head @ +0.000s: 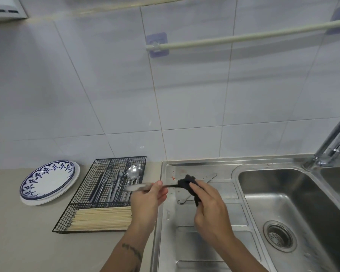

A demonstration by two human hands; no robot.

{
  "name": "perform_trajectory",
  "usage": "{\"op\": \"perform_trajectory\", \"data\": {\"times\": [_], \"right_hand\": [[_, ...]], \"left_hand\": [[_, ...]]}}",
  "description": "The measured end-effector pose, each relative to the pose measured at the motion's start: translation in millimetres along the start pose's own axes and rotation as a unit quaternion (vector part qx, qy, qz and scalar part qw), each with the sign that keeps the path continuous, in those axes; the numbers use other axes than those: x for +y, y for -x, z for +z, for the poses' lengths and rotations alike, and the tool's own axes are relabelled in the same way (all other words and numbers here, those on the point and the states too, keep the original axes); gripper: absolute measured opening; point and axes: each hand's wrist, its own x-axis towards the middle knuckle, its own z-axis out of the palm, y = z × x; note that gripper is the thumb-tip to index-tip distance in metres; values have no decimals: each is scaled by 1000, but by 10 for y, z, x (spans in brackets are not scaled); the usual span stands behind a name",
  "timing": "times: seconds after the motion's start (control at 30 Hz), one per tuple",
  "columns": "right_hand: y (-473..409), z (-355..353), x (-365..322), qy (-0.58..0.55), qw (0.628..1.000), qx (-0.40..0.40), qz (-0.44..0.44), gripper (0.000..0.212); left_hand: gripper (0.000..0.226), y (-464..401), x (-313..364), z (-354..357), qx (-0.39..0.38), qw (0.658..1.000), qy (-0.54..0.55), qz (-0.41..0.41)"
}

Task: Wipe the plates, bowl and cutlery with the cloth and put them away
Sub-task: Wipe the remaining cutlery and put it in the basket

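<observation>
A steel sink with a chrome tap — a rail on the tiled wall.

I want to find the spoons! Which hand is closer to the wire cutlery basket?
The left hand. It holds a utensil right over the basket's near right edge. The right hand, gripping the dark cloth, is farther right, above the sink's draining board.

plates stacked left of cutlery basket on counter, sink to the right, tap behind it
</observation>
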Motion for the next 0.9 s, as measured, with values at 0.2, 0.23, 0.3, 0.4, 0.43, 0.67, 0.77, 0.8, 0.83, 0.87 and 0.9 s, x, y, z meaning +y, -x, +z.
{"op": "perform_trajectory", "data": {"times": [0.2,0.23,0.3,0.4,0.43,0.67,0.77,0.8,0.83,0.87,0.9], "right_hand": [[24,164,-8,17,998,-15,-61,70],[9,164,36,20,998,-9,-52,71],[-27,151,60,23,999,-11,-45,72],[-36,183,-34,34,996,-24,-82,70],[-29,205,-44,38,995,-27,-91,70],[-52,215,-49,58,994,-43,-76,72],[-66,299,-176,64,987,-66,-129,75],[-84,313,-163,72,986,-73,-132,75],[-107,319,-128,85,985,-78,-126,74],[-127,314,-85,99,985,-82,-115,73],[-139,301,-58,112,984,-88,-102,72]], "left_hand": [[11,68,0,123,-1,999,8,-33],[11,64,14,105,7,999,8,-33],[11,60,29,58,16,999,-11,-28],[11,72,31,47,16,999,-8,-37],[11,74,31,51,14,999,-4,-41],[13,16,-42,-48,17,998,-9,-59],[11,-19,-44,-17,-2,998,-4,-63],[11,-34,-47,-24,-4,998,-5,-64],[11,-50,-52,-46,-3,998,-5,-68],[12,-70,-62,-80,2,997,-4,-72],[13,-91,-78,-118,9,997,-3,-77]]}}
